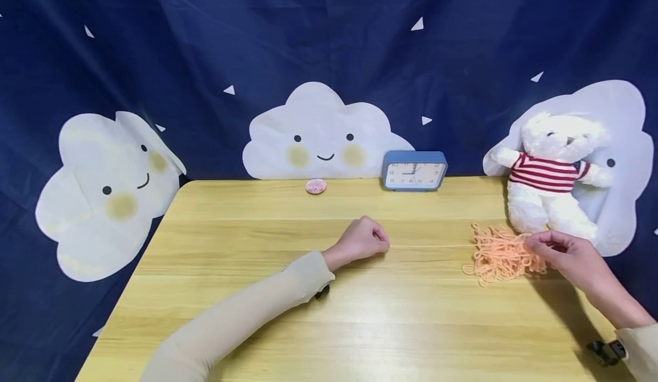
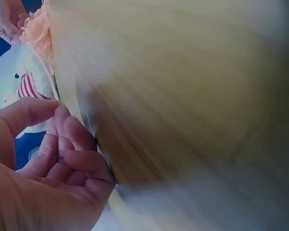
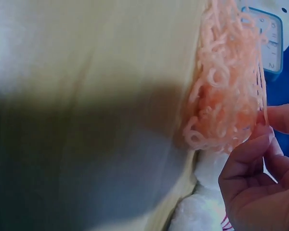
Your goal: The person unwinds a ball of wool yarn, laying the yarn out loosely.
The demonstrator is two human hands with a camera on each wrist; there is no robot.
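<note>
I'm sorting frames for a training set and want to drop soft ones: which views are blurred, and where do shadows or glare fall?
Head view: sharp, with pale glare on the near table. Left wrist view: tabletop smeared, left hand fairly clear. Right wrist view: soft throughout, a broad dark shadow across the wood left of the orange yarn, right hand blurry.

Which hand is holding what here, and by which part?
Left hand pinches the free end of a yarn strand pulled out from the orange yarn pile. Right hand pinches a strand at the pile's right edge between thumb and fingers.
</note>
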